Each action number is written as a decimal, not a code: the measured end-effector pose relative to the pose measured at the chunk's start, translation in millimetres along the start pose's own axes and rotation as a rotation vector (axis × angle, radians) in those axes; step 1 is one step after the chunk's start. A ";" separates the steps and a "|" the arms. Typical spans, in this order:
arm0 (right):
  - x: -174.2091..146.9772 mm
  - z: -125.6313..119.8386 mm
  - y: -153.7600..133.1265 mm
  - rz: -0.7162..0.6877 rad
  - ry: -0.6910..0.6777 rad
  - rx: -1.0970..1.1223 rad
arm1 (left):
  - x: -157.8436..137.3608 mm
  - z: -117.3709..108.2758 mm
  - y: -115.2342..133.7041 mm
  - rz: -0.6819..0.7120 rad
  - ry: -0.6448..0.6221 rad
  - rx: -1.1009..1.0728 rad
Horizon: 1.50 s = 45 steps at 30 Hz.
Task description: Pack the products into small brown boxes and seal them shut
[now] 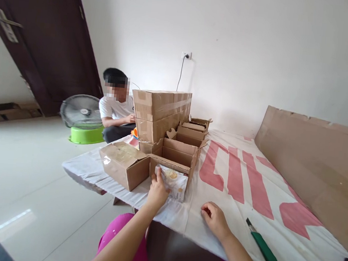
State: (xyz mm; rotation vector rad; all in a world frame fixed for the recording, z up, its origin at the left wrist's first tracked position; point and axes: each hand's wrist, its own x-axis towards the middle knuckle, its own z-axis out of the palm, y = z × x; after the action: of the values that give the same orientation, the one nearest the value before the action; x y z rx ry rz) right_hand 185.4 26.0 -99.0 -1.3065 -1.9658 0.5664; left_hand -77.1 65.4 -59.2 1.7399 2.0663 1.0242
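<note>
My left hand grips a flat white packet with printed pictures at its left edge, thumb in front and fingers up along the side. The packet stands upright against the front of an open cardboard box. My right hand rests on the cloth near the front edge, fingers curled in, with nothing visible in them. A closed, taped carton sits left of my left hand. To the right of my right hand lies a green-handled utility knife, its blade pointing away.
Taped cartons are stacked behind the closed carton, and more open boxes run back toward the wall. A cardboard sheet leans at the right. Beyond the stack a person squats near a fan and green basin.
</note>
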 end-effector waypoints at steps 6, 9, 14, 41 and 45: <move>0.9 2.3 0.2 0.004 -0.019 -0.032 | 8.8 10.8 6.7 0.023 0.004 0.021; 1.2 2.9 -0.1 0.005 -0.032 -0.059 | 18.5 14.2 13.2 0.000 -0.028 0.039; 0.6 3.5 -0.2 0.016 -0.045 -0.076 | 39.1 24.2 25.3 -0.083 -0.095 0.058; 5.4 -0.3 1.9 0.039 -0.094 -0.019 | 73.9 57.6 57.8 0.259 0.003 -0.115; 6.7 1.3 4.1 0.032 -0.105 -0.063 | 23.2 -28.1 20.5 0.817 0.214 -0.135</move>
State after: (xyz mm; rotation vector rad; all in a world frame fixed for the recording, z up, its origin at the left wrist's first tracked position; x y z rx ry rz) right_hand 185.3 33.7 -100.5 -1.3735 -2.0664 0.6044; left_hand -84.4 78.1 -20.0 2.5469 1.3027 1.5628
